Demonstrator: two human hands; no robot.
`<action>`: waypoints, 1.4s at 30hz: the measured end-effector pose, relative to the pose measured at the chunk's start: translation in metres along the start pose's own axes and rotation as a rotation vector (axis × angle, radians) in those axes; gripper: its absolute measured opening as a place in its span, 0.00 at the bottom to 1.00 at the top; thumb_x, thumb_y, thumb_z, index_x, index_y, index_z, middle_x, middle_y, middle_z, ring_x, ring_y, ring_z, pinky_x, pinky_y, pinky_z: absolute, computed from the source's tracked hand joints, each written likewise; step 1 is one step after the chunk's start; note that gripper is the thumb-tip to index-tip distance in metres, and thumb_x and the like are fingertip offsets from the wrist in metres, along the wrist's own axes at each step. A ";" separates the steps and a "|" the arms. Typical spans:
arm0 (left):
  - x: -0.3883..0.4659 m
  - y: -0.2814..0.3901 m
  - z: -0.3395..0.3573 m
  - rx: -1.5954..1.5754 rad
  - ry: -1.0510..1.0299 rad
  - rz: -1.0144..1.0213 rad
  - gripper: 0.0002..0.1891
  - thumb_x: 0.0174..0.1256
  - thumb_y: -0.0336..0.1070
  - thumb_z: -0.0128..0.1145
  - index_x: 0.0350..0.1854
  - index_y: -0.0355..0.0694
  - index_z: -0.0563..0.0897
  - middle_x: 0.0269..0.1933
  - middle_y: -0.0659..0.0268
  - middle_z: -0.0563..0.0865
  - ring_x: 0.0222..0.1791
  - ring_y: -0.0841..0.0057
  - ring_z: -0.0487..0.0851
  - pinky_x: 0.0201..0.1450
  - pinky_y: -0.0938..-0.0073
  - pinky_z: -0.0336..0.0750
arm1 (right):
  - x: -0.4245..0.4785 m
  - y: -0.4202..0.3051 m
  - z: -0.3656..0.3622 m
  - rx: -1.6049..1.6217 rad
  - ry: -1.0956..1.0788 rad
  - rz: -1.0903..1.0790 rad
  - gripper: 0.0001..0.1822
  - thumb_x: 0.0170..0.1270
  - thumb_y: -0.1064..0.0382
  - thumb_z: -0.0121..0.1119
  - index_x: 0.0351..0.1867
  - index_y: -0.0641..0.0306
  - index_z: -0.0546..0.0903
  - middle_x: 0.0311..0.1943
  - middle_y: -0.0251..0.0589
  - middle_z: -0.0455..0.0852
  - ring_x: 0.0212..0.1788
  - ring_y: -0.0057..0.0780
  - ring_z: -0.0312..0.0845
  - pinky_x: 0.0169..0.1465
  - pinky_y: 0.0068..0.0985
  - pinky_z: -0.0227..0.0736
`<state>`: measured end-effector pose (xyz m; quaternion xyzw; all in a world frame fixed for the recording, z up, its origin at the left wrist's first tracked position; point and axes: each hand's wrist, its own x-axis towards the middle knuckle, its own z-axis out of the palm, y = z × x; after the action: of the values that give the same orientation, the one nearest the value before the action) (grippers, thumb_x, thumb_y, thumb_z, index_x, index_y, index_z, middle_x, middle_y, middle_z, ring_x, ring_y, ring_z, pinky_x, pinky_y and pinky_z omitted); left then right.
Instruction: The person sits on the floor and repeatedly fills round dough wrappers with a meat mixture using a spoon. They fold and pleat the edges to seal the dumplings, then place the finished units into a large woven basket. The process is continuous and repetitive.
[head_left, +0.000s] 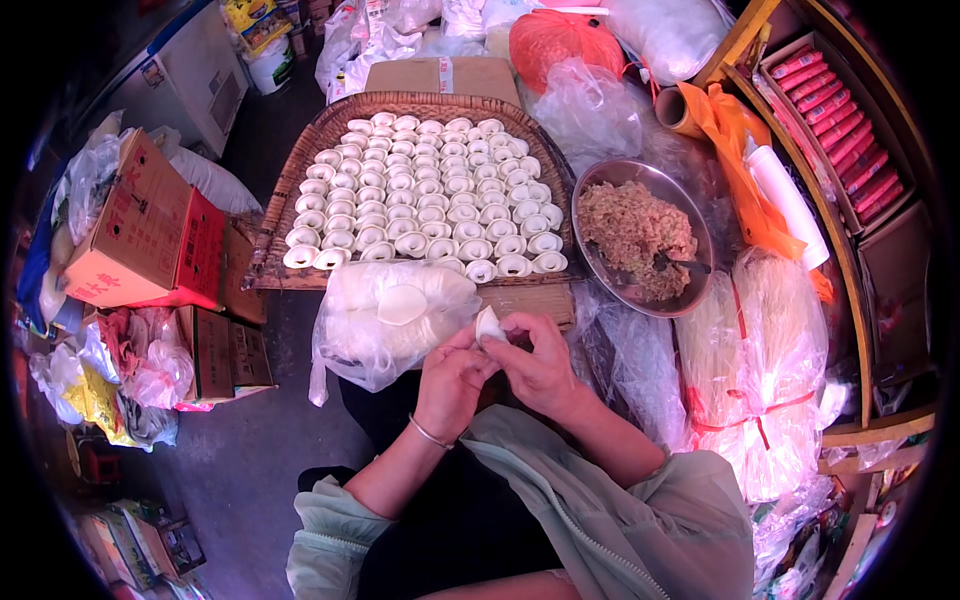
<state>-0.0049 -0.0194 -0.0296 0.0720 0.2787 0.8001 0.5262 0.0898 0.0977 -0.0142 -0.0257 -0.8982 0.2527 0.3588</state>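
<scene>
Between the fingertips of my left hand (456, 379) and my right hand (541, 360) a folded dumpling (489, 325) is pinched. Just left of it lies a clear plastic bag of round dough wrappers (352, 319), with one loose wrapper (402, 304) on top. Beyond my hands a woven wicker tray (281, 225) holds rows of folded dumplings (427, 187). To the right of the tray stands a steel bowl (637, 304) of minced filling (634, 217), with a utensil (686, 264) stuck in it. My fingers partly hide the dumpling.
Cardboard boxes (135, 217) and plastic bags (154, 367) are stacked at the left. Bundled dry noodles in plastic (757, 382) lie at the right, near a wooden shelf with red packets (840, 124). A red plastic bag (566, 46) sits behind the tray.
</scene>
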 end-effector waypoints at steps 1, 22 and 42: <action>0.000 0.001 -0.001 -0.041 -0.013 -0.009 0.21 0.62 0.25 0.44 0.58 0.26 0.71 0.52 0.54 0.80 0.53 0.70 0.79 0.57 0.71 0.73 | 0.001 0.000 -0.001 -0.034 -0.020 -0.019 0.18 0.47 0.75 0.63 0.43 0.60 0.83 0.40 0.41 0.76 0.36 0.37 0.74 0.37 0.29 0.71; -0.011 0.016 0.017 1.256 0.010 0.415 0.21 0.73 0.31 0.42 0.67 0.40 0.65 0.50 0.46 0.81 0.47 0.61 0.83 0.51 0.70 0.74 | 0.001 0.013 -0.030 0.804 -0.131 0.479 0.12 0.60 0.76 0.60 0.45 0.67 0.80 0.46 0.41 0.73 0.44 0.25 0.77 0.47 0.23 0.78; -0.017 0.025 0.022 1.369 -0.153 0.281 0.31 0.68 0.25 0.44 0.72 0.38 0.50 0.41 0.45 0.81 0.42 0.47 0.81 0.46 0.62 0.74 | 0.024 0.005 -0.047 0.589 -0.388 0.576 0.05 0.57 0.71 0.62 0.34 0.65 0.78 0.33 0.36 0.78 0.36 0.27 0.76 0.40 0.22 0.69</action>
<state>-0.0088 -0.0334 0.0048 0.4783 0.6700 0.4981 0.2725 0.1025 0.1281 0.0273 -0.1234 -0.7948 0.5872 0.0911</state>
